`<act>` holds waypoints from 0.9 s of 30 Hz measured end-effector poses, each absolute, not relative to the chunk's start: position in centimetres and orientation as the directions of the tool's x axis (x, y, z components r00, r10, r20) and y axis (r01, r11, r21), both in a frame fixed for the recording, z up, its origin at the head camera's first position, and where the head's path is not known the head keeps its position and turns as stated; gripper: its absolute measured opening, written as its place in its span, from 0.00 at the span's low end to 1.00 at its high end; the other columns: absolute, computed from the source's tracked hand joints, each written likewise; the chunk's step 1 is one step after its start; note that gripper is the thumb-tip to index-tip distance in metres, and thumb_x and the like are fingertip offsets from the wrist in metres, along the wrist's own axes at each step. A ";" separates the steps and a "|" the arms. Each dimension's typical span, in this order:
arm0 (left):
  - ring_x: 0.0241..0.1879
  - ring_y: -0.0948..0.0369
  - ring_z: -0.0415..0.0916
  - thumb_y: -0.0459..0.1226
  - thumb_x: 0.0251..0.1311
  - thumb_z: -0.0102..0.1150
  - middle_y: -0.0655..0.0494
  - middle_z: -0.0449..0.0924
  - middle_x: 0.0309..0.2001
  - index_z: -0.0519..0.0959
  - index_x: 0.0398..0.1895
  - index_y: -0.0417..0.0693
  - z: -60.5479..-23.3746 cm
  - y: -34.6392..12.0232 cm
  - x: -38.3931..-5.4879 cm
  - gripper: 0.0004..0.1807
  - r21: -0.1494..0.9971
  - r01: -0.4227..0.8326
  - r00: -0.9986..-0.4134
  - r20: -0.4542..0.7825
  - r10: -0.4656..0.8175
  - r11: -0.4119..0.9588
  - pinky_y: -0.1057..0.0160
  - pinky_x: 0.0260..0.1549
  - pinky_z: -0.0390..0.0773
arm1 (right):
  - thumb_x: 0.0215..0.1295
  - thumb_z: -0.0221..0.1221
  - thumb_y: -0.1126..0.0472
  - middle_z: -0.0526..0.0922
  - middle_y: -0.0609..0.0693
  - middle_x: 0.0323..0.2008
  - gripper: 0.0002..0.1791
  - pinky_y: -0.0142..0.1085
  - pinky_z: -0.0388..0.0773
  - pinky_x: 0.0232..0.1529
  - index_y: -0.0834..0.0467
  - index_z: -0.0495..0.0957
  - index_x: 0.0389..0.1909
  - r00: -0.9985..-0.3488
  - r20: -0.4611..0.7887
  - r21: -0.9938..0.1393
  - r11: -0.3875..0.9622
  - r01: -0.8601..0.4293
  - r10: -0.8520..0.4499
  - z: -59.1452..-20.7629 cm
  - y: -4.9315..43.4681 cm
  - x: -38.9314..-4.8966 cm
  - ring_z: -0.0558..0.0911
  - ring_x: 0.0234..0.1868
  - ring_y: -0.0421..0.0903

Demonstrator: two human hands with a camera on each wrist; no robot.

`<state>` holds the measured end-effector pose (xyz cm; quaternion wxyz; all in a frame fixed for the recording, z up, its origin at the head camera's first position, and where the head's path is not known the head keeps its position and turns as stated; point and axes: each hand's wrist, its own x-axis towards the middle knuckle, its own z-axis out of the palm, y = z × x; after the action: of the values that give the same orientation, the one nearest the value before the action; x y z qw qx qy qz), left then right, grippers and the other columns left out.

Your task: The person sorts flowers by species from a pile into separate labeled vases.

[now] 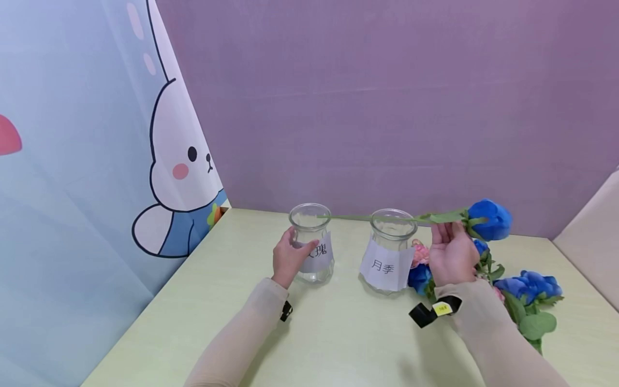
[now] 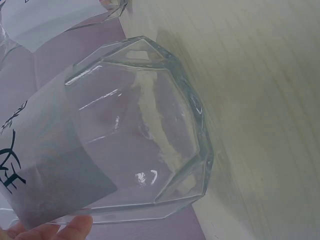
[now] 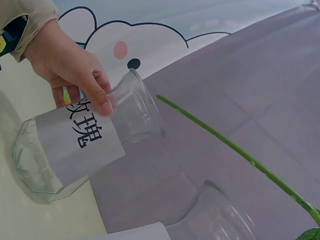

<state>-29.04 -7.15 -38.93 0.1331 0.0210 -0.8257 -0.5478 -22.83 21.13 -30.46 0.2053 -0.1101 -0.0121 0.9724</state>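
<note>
My left hand (image 1: pixel 288 259) grips the neck and side of a clear glass vase (image 1: pixel 316 276) with a white paper label, its thumb over the paper. In my right hand (image 1: pixel 452 257) is a blue artificial rose (image 1: pixel 489 219), pinched by the stem just below the bloom. The long green stem (image 3: pixel 227 142) runs nearly level to the left, and its bare tip is close to the mouth of the gripped vase in the right wrist view. Between the hands stands a second labelled glass vase (image 1: pixel 388 266); the stem passes across its rim in the head view.
Blue flowers (image 1: pixel 529 285) with green leaves lie on the table at the right, partly behind the right forearm. A pink flower (image 1: pixel 419 253) and another blue bloom (image 1: pixel 419 278) are beside the second vase. A purple backdrop (image 1: pixel 377 107) rises behind the table (image 1: pixel 338 344).
</note>
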 end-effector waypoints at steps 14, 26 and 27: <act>0.60 0.44 0.70 0.49 0.49 0.71 0.38 0.71 0.61 0.66 0.66 0.41 -38.8 -7.0 -29.0 0.43 0.906 0.105 -0.964 0.195 -0.183 0.410 0.45 0.58 0.70 | 0.68 0.54 0.68 0.78 0.57 0.24 0.08 0.40 0.81 0.44 0.65 0.71 0.46 -0.862 0.033 -0.269 -0.826 -0.494 0.505 -29.3 19.4 -23.3 0.85 0.30 0.48; 0.59 0.43 0.70 0.49 0.48 0.72 0.37 0.71 0.61 0.65 0.67 0.41 -39.0 -7.3 -29.1 0.44 0.907 0.104 -0.963 0.194 -0.187 0.407 0.44 0.57 0.70 | 0.65 0.58 0.70 0.65 0.54 0.14 0.07 0.40 0.84 0.31 0.68 0.72 0.40 -0.863 0.078 -0.310 -0.811 -0.497 0.499 -26.4 17.8 -23.3 0.64 0.12 0.45; 0.59 0.43 0.70 0.50 0.48 0.72 0.37 0.71 0.61 0.65 0.67 0.41 -39.0 -7.2 -29.0 0.45 0.908 0.105 -0.963 0.194 -0.186 0.405 0.44 0.57 0.70 | 0.64 0.58 0.70 0.65 0.54 0.14 0.07 0.40 0.84 0.29 0.69 0.72 0.40 -0.858 0.089 -0.317 -0.802 -0.506 0.506 -26.3 17.6 -23.3 0.62 0.12 0.44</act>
<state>-29.02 -7.23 -38.96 0.1334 0.0245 -0.8275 -0.5449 -23.34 17.58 -26.33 0.2666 0.0003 -0.1668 0.9493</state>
